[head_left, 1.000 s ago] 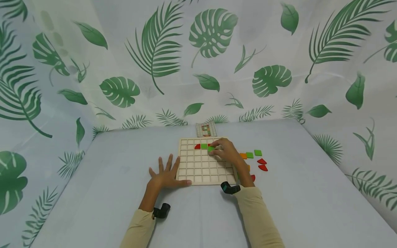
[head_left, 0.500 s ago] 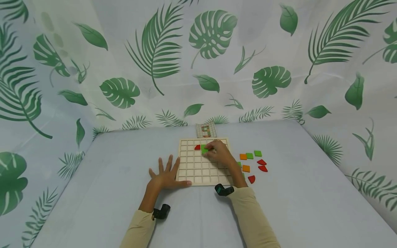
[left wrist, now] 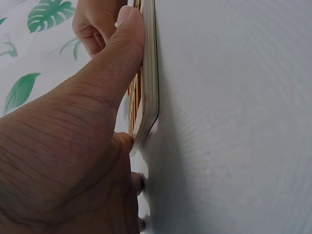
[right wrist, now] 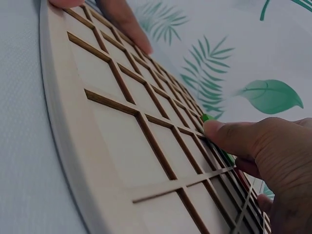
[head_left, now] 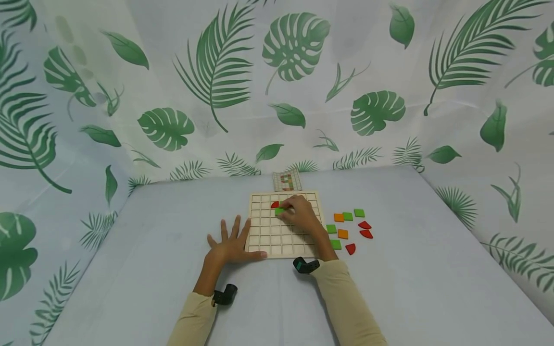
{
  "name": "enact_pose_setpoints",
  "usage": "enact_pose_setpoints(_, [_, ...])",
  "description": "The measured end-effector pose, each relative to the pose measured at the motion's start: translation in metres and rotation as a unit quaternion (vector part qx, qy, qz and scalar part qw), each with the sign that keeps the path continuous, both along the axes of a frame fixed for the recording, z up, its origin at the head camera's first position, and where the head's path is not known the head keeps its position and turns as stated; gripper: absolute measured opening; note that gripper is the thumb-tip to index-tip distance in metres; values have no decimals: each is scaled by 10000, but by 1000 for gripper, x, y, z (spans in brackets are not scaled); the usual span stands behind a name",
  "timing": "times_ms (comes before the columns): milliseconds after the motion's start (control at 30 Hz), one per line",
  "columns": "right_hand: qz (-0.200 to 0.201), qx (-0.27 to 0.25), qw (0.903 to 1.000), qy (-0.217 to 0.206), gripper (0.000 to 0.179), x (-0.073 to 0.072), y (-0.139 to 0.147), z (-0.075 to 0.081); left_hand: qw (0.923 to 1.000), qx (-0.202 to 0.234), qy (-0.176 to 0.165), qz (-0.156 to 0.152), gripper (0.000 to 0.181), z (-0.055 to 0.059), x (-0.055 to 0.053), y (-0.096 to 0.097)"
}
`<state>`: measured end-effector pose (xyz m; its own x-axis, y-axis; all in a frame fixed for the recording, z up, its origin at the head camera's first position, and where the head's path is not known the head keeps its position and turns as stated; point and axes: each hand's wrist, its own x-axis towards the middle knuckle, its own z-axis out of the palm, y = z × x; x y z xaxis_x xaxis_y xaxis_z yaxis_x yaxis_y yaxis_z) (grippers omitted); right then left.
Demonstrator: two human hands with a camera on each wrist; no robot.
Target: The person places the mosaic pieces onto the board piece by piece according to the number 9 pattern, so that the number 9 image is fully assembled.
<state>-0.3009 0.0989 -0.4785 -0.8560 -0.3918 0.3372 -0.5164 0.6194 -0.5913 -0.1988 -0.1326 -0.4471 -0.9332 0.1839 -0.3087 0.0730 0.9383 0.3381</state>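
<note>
A wooden grid board point(head_left: 270, 245) lies on the table. My left hand point(head_left: 231, 247) is spread flat at its near left corner, fingers along the left side. In the left wrist view the left thumb point(left wrist: 127, 41) rests on the board's edge. My right hand point(head_left: 300, 214) pinches a green square tile point(head_left: 279, 212) over the upper middle of the grid. A red quarter-round piece point(head_left: 275, 204) sits in a cell just up and left of that tile. Another green tile behind the right fingers is mostly hidden. In the right wrist view the thumb covers most of the pinched tile point(right wrist: 206, 118).
Right of the board lie several loose green tiles point(head_left: 358, 213), two orange tiles point(head_left: 343, 234) and several red quarter-round pieces point(head_left: 350, 249). A small card point(head_left: 279, 182) with a coloured grid pattern lies beyond the board. Leaf-printed cloth point(head_left: 207, 144) hangs around the table.
My right hand has moved left across the board with the green tile, which is now below the row of placed pieces. More loose tiles show on the right. The left hand stays put.
</note>
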Motion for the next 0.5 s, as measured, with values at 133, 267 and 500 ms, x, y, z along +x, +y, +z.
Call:
enact_pose_setpoints(133, [-208,121,9997,-14,22,1,-5,-1,10000,1,3,12,110,0,0,0])
enact_pose_setpoints(267, [-370,174,9991,-104,21,3,-8,0,10000,-29,17,14,111,-2,-1,-1])
enact_pose_setpoints(500, [-562,231,9980,-195,21,6,-12,2,10000,-64,-59,21,113,-1,-1,-2])
